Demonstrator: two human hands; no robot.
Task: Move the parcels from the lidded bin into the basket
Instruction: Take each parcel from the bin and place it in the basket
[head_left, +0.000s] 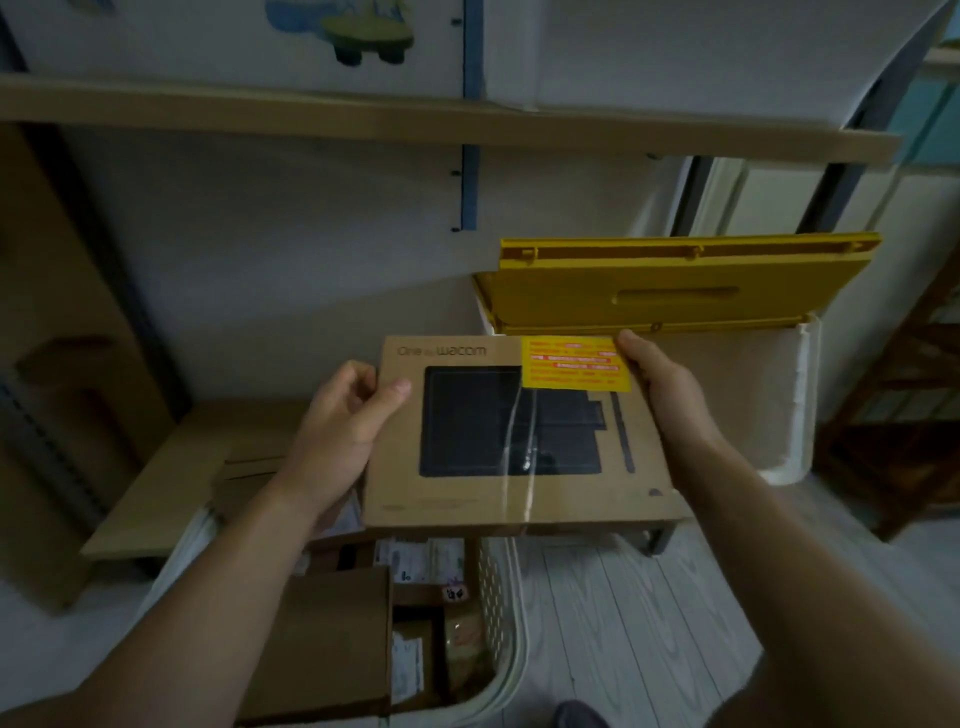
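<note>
White perforated plastic basket (498, 597), already holding parcels, is lying directly below both hands. Left hand (337, 431) and right hand (660, 384) are gripping opposite short ends of flat brown cardboard parcel (519, 499), long axis spanning hand to hand.

Both forearms bare to the frame edge, no sleeves visible. Left hand (340, 431) and right hand (662, 387): no rings, watch or gloves.
</note>
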